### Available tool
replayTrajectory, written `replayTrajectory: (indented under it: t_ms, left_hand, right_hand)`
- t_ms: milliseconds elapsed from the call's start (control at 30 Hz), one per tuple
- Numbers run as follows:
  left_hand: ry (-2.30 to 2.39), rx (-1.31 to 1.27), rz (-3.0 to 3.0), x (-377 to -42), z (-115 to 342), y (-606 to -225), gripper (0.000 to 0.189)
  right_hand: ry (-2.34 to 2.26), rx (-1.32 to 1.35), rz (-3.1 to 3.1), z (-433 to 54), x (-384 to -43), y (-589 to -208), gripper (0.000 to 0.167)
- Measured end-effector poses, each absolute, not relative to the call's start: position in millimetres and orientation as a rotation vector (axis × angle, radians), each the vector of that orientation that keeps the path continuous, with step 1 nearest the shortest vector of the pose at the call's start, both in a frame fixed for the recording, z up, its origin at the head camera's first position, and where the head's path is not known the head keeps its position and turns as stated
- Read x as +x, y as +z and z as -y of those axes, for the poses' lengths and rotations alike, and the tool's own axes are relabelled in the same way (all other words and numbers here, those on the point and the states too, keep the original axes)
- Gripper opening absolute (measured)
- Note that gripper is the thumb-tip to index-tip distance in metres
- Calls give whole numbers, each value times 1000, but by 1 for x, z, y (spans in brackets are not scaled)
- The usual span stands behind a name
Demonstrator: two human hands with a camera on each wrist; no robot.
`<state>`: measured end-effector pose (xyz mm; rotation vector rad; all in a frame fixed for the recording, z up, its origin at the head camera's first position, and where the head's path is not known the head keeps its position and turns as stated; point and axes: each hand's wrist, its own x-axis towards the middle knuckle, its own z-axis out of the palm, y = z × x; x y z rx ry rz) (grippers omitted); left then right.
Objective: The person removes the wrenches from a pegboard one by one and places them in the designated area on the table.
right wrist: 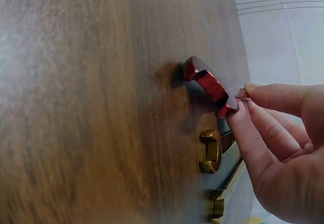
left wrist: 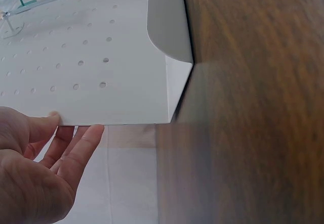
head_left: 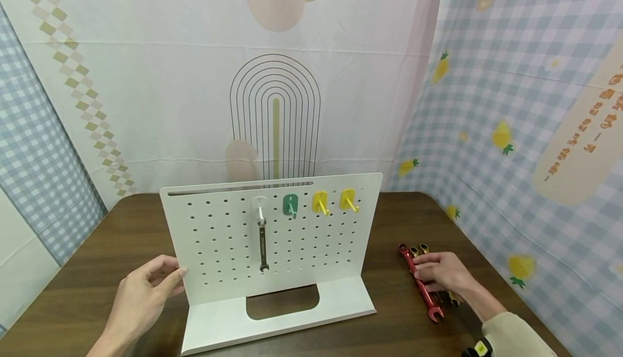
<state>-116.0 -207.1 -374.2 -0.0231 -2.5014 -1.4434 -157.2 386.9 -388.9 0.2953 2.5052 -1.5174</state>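
Observation:
On the wooden table stands a white pegboard (head_left: 292,277) with a flat base. My left hand (head_left: 141,293) pinches its left edge between thumb and fingers, low on the panel. A silver combination wrench (head_left: 263,246) hangs by its ring end from a clear hook (head_left: 259,204). To the right, my right hand (head_left: 444,273) pinches a red combination wrench (head_left: 424,290) by its shaft. The red wrench's open jaw end (right wrist: 212,86) points toward the near side. Gold wrenches (right wrist: 210,152) lie beside and partly under that hand, their shafts mostly hidden.
Right of the clear hook, the pegboard carries a green hook (head_left: 290,204) and two yellow hooks (head_left: 319,202), all without tools. A cutout opens through the pegboard's base. Patterned cloth (head_left: 194,103) hangs behind the table (head_left: 131,232), and checked cloth (head_left: 486,184) runs along its right side.

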Motion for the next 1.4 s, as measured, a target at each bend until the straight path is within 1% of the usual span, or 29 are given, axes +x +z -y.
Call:
replayTrajectory:
  t_ms: [800, 1200, 1400]
  left_hand:
    - [-1430, -18, 2509, -117, 207, -376, 13]
    - [-1429, -17, 2496, -116, 207, -376, 12]
    - [-1428, -25, 2493, -116, 208, -377, 13]
  right_hand:
    - [-1350, 381, -2765, -362, -153, -387, 37]
    - [-1300, 398, -2814, -360, -151, -384, 39]
    - [-1319, 387, -2847, -363, -148, -377, 37]
